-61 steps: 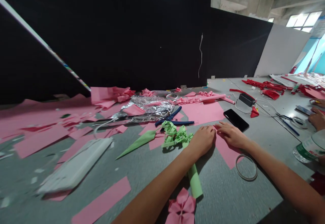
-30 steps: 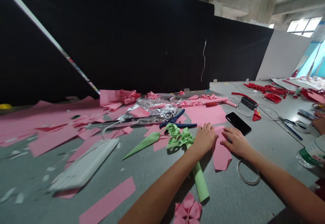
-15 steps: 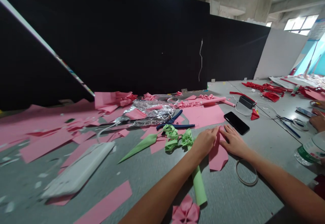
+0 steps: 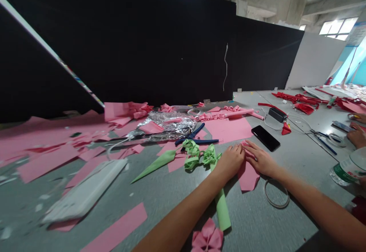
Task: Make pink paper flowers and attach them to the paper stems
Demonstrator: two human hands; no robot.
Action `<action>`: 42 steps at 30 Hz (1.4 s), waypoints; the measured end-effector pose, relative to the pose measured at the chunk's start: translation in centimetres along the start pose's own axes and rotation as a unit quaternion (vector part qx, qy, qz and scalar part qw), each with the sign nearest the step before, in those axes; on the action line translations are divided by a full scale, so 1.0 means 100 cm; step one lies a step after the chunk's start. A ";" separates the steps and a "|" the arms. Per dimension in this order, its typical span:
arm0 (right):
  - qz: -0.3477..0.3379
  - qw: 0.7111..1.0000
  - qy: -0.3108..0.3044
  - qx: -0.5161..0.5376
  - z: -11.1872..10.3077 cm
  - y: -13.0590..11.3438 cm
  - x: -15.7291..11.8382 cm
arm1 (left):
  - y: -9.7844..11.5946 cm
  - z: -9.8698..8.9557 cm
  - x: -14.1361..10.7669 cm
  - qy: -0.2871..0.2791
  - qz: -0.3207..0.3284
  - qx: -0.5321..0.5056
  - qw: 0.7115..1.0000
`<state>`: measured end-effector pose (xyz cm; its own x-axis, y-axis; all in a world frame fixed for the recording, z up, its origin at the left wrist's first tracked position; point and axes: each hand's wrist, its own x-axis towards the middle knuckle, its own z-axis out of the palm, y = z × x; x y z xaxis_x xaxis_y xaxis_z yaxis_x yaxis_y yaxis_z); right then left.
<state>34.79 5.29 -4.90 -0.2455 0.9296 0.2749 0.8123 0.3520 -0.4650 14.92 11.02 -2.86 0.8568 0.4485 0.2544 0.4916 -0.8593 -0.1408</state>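
My left hand (image 4: 231, 159) is closed on the top part of a piece of pink paper (image 4: 248, 178). My right hand (image 4: 260, 159) meets it from the other side, its fingers closed on the same paper, with fingertips touching or nearly touching the left ones. The lower end of the paper hangs out below both hands, and its upper part is largely hidden by fingers. Under my left forearm lies a rolled green paper tube (image 4: 222, 210). Curled green paper strips (image 4: 192, 156) and a pointed green paper leaf (image 4: 156, 164) sit to the left. A pink paper flower (image 4: 207, 237) rests near the bottom edge.
Blue-handled pliers (image 4: 197, 141) lie beyond the green strips. A black phone (image 4: 265, 137) and a grey ring (image 4: 276, 194) flank my right hand. At left is a white slab (image 4: 85, 191) among pink scraps. A bottle (image 4: 349, 168) and another person's hand (image 4: 357, 134) are at right.
My right hand's fingers have shifted left and closed in towards my left hand. The paper's lower end has swung slightly right.
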 end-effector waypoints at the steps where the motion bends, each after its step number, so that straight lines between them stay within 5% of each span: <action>1: -0.013 1.000 0.006 0.018 0.000 -0.001 0.000 | 0.000 0.000 0.000 0.001 0.001 0.002 1.000; 8: -0.043 0.994 0.037 0.089 0.005 0.001 0.001 | 0.000 0.003 -0.001 0.006 -0.002 0.009 1.000; 18: 0.046 0.991 0.087 0.096 0.006 0.011 0.003 | 0.000 0.004 -0.001 0.017 -0.041 -0.024 0.999; 26: 0.112 0.974 0.131 0.149 -0.018 0.007 0.010 | -0.023 -0.029 0.001 0.047 -0.132 -0.118 0.983; 30: 0.167 0.967 0.079 0.174 -0.045 0.008 0.005 | -0.049 -0.034 0.029 -0.006 -0.119 -0.198 0.973; 36: 0.174 0.967 -0.033 0.184 -0.060 0.001 -0.016 | -0.065 -0.008 0.081 -0.132 -0.049 -0.294 0.945; 42: 0.217 0.926 -0.007 0.308 -0.050 0.023 -0.008 | -0.084 0.003 0.070 -0.153 -0.089 -0.423 0.889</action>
<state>39.49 4.84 -1.99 0.0231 0.9979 -0.0598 0.3817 -0.0641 -0.9220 16.84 21.43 -0.14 0.8426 0.5309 -0.0898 0.4420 -0.5868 0.6784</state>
